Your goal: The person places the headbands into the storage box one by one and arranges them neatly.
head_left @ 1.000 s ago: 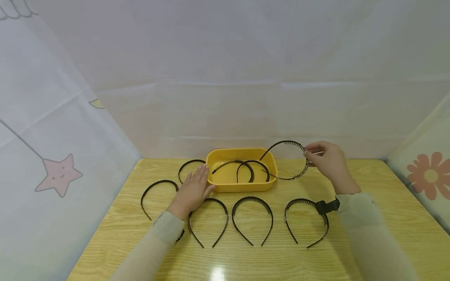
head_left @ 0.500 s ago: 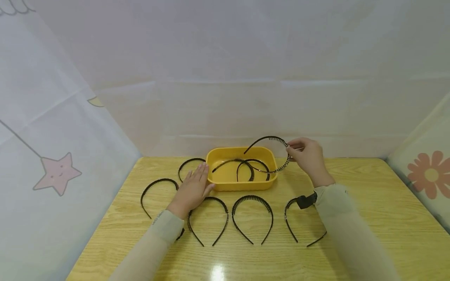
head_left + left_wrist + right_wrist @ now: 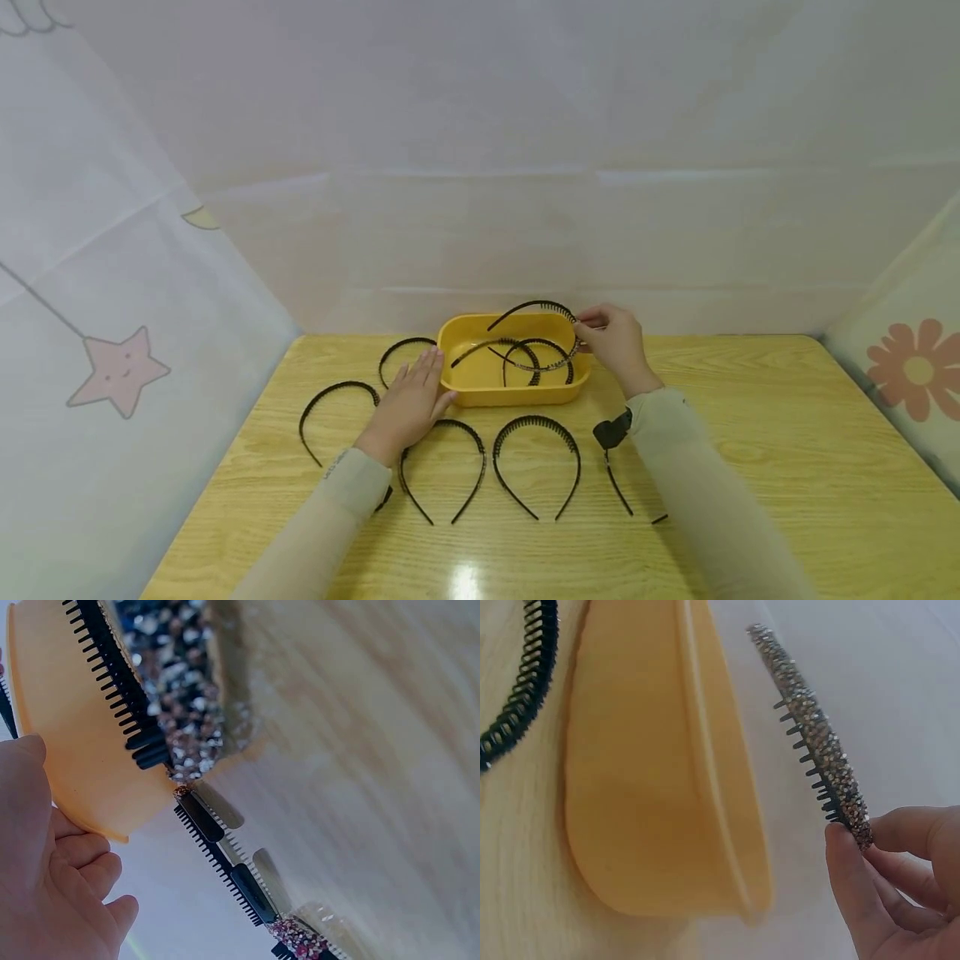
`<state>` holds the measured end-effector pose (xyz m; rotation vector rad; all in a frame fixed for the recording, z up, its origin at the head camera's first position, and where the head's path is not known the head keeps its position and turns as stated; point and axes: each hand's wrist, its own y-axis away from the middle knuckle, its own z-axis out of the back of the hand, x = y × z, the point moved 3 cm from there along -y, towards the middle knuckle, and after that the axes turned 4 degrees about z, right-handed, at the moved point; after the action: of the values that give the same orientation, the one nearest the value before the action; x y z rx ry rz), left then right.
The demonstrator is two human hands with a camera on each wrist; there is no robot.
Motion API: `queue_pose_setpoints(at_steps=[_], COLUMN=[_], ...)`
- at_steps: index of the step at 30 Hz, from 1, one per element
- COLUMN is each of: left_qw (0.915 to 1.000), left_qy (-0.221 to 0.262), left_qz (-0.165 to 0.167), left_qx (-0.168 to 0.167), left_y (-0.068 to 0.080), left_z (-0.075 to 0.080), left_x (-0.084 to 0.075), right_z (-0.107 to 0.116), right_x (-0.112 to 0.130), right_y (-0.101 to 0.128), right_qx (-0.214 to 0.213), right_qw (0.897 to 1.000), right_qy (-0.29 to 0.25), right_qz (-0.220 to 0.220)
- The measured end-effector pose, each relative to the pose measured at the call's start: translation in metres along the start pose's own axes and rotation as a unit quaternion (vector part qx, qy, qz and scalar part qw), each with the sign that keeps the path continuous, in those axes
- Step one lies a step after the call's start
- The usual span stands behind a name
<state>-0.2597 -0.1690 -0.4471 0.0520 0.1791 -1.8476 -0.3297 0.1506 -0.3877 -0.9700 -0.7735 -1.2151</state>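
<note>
Between thumb and fingers my right hand (image 3: 613, 343) pinches a toothed headband (image 3: 810, 724) whose outer face glitters with small stones. In the head view that headband hangs over the right part of a yellow plastic basket (image 3: 517, 397), its free ends pointing left. Two dark headbands (image 3: 480, 352) lie inside the basket. My left hand (image 3: 405, 410) rests with extended fingers against the basket's left end. The left wrist view shows its fingers at the basket's rim (image 3: 112, 834).
Headbands lie about the basket: one (image 3: 536, 421) in front, one (image 3: 480, 450) to its left, one (image 3: 618, 483) partly under the right forearm, and others (image 3: 330, 387) around the left hand. A pale printed cloth (image 3: 480, 208) rises behind the wooden table (image 3: 787, 433).
My right hand has carried the glittery headband leftward, from beside the basket's right end to above the basket. The left hand stays at the basket's left end.
</note>
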Motion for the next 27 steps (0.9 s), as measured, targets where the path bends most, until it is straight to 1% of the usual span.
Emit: queue_pose_setpoints(at_steps=[5,7,15,20,27], left_qw=[1.0000,1.0000,1.0000,1.0000,1.0000], left_qy=[0.001,0.001,0.000,-0.001,-0.002], left_qz=[0.001,0.002,0.003,0.001,-0.001], left_qx=[-0.001,0.001,0.003,0.002,0.003], left_y=[0.002,0.003,0.003,0.002,0.003], left_z=[0.001,0.001,0.001,0.001,0.001], left_x=[0.000,0.000,-0.001,-0.001,-0.002], right_z=[-0.018,-0.024,-0.046,-0.058,-0.069], right_x=[-0.006,-0.006,-0.007,-0.008,-0.010], right_y=[-0.001,-0.001,0.001,0.002,0.004], right_qx=[0.005,0.005,0.020,0.028,0.030], right_qw=[0.999,0.998,0.997,0.997,0.999], right_qy=[-0.047,-0.056,-0.060,-0.055,-0.033], right_qz=[-0.024,-0.031,-0.050,-0.040,-0.030])
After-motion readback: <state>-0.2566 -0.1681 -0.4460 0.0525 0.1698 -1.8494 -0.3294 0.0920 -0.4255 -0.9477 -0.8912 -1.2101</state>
